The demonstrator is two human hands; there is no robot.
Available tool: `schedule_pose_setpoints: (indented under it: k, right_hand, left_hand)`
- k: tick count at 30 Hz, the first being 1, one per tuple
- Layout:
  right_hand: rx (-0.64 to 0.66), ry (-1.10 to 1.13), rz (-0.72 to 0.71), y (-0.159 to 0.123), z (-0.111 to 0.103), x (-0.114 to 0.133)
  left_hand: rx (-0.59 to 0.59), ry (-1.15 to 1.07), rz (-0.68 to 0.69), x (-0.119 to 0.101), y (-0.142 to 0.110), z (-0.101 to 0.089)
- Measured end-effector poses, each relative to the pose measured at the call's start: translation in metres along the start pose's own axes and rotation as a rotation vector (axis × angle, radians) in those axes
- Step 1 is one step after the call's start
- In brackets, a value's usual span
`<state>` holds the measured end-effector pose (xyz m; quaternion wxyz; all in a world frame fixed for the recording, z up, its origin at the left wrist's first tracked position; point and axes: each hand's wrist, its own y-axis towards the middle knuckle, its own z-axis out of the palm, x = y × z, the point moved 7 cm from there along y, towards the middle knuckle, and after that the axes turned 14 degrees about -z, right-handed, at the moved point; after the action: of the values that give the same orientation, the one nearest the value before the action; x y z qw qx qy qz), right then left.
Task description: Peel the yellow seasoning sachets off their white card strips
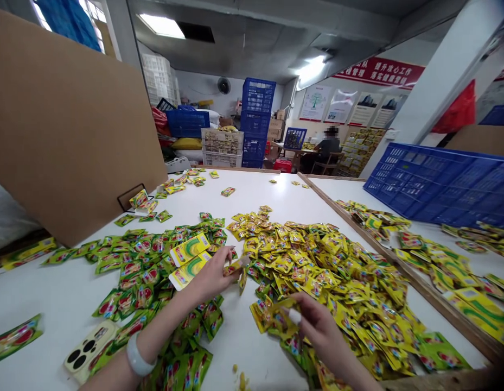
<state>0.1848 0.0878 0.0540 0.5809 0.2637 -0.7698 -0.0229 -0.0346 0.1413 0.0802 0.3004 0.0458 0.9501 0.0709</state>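
Note:
My left hand, with a pale bangle on its wrist, is closed on small yellow packets above the gap between two heaps. How many it holds I cannot tell. My right hand has a white cover on one fingertip and pinches a yellow packet at the near edge of the yellow packet heap. Left of my left hand spreads a heap of green packets. Two yellow flat cartons lie on the green packets, partly behind my left forearm.
A phone lies at the near left. A tall cardboard sheet stands along the left side. At right, a wooden strip divides the white table, with a blue crate beyond it. A person sits at the back.

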Motion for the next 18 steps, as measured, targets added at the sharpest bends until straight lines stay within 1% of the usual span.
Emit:
schedule_pose_setpoints:
  k: [2, 4, 5, 6, 8, 10, 11, 12, 14, 16, 18]
  right_hand:
    - [-0.106, 0.165, 0.03, 0.008, -0.008, 0.0]
    - [-0.167, 0.256, 0.039, 0.014, -0.009, 0.003]
    - [-0.195, 0.289, 0.044, 0.018, -0.008, 0.006]
    - [-0.23, 0.314, 0.044, 0.021, -0.006, 0.011]
    - [-0.32, 0.335, 0.006, 0.027, -0.003, 0.025]
    - [-0.386, 0.308, -0.095, 0.032, 0.002, 0.045]
    - [-0.394, 0.273, -0.163, 0.034, 0.006, 0.054]
    - [-0.381, 0.226, -0.238, 0.036, 0.01, 0.063]
    - [-0.303, 0.111, -0.38, 0.036, 0.019, 0.075]
    - [-0.187, -0.019, -0.482, 0.033, 0.027, 0.078]
    - [-0.053, -0.143, -0.525, 0.031, 0.031, 0.077]
  left_hand:
    - [0.066, -0.187, -0.043, 0.0, -0.009, -0.005]
    - [0.13, -0.444, -0.164, 0.005, -0.017, -0.008]
    - [0.183, -0.581, -0.235, 0.006, -0.023, -0.006]
    - [0.258, -0.701, -0.295, 0.005, -0.029, -0.001]
    - [0.468, -0.907, -0.372, -0.007, -0.046, 0.014]
    - [0.677, -1.04, -0.411, -0.025, -0.066, 0.031]
    - [0.747, -1.09, -0.428, -0.032, -0.076, 0.037]
    - [0.791, -1.135, -0.443, -0.039, -0.084, 0.042]
    - [0.829, -1.19, -0.464, -0.047, -0.096, 0.05]
    - [0.816, -1.173, -0.479, -0.049, -0.101, 0.055]
    - [0.768, -1.102, -0.501, -0.046, -0.101, 0.057]
